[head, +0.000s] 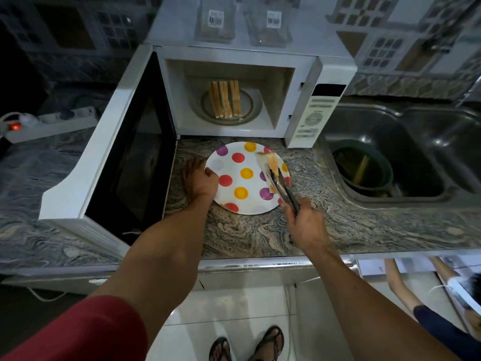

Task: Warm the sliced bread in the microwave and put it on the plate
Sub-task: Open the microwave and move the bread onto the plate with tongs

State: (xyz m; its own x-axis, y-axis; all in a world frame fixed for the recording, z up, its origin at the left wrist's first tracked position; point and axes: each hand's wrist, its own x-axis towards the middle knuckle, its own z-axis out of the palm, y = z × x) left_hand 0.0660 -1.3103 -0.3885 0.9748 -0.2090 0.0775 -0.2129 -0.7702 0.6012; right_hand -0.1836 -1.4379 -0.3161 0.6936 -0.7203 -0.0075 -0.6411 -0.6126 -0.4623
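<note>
The right hand (pixel 303 222) has its fingers clenched round the tongs (pixel 279 185), which pinch one bread slice (pixel 272 164) over the dotted plate (pixel 242 188), likely to lay it down; the left hand (pixel 199 178) grips the plate's rim, steadying it on the table (pixel 260 235); more slices (pixel 226 102) stand in the open microwave (pixel 234 95).

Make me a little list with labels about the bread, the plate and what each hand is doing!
bread in tongs: one slice over the plate's right side
bread left: slices standing on edge in the open microwave
plate: spotted plate on the counter in front of the microwave
left hand: at the plate's left rim
right hand: grips the tongs
</note>
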